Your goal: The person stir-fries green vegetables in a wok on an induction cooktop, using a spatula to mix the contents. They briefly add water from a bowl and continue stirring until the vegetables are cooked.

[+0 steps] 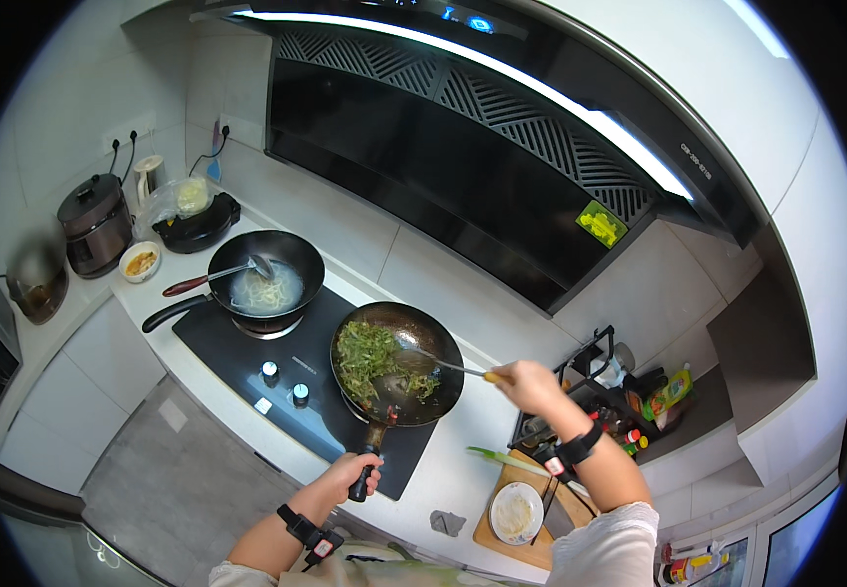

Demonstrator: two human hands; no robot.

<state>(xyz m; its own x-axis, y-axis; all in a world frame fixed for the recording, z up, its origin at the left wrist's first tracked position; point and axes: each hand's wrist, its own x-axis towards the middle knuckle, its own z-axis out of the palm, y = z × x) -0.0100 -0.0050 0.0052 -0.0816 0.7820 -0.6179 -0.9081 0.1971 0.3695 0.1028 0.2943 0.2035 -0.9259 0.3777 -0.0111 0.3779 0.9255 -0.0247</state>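
Observation:
My left hand [348, 475] grips the black handle [360, 486] of a dark wok [434, 330], which sits on the right side of the cooktop. Chopped green vegetables [372, 352] lie mostly in the wok's left half, with a few red bits near the handle. In my right hand [530, 385] is a metal spatula [456, 365] with a yellowish handle end; its blade reaches into the wok at the edge of the greens. On the left burner stands a second black pan [306, 253] holding noodles [266, 290] in cloudy liquid. A ladle [229, 273] rests across that pan's rim.
A wooden cutting board [489, 532] at right carries a plate [516, 513], a knife [559, 521] and green onion. Behind it stands a rack [577, 367] with bottles. A small bowl [139, 262] and a pressure cooker [97, 227] are at left. The range hood [431, 125] overhangs the cooktop [240, 367].

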